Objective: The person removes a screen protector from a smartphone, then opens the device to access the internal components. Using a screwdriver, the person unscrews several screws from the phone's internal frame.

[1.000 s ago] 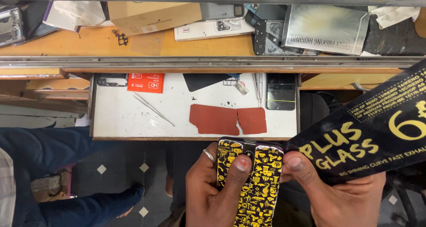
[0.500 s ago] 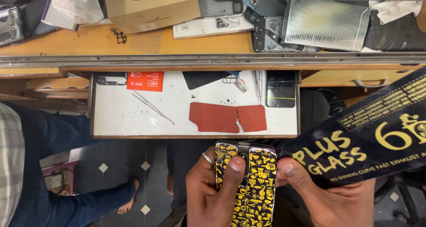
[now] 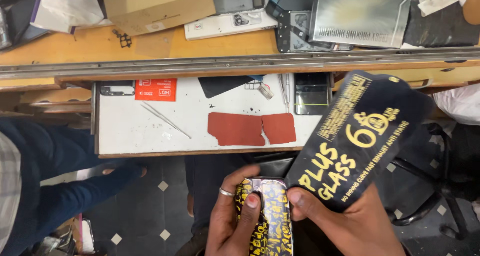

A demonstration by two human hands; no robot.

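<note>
1. Hands low in the view, both on one phone: the left hand (image 3: 231, 221) wraps the yellow-and-black patterned phone case (image 3: 267, 217) from its left side, fingers curled round the edge, thumb pressed flat on the patterned face near the top, a ring showing on one finger.
2. Right hand (image 3: 350, 226) comes in from the other side, thumb tip touching the case's right edge. Its fingers are also closed on a black screen-protector packet (image 3: 360, 136) with yellow print, which slants up and to the right, covering most of that hand.
3. Phone case sits upright between the two hands, just below the front edge of the white drawer tray (image 3: 145, 141), not touching it.
4. On that tray: two dark red pads (image 3: 250, 129) side by side, thin metal tweezers (image 3: 165, 120) lying at a slant, a red card (image 3: 155, 89) at the back, a dark phone (image 3: 311, 94) at the right.
5. Above, the wooden bench (image 3: 75, 48) carries a cardboard box (image 3: 157, 11), a white carton (image 3: 227, 25) and a silver pouch (image 3: 357, 17).
6. Off to the left, another person's dark blue trouser leg (image 3: 60, 186) over the tiled floor (image 3: 145, 211).
</note>
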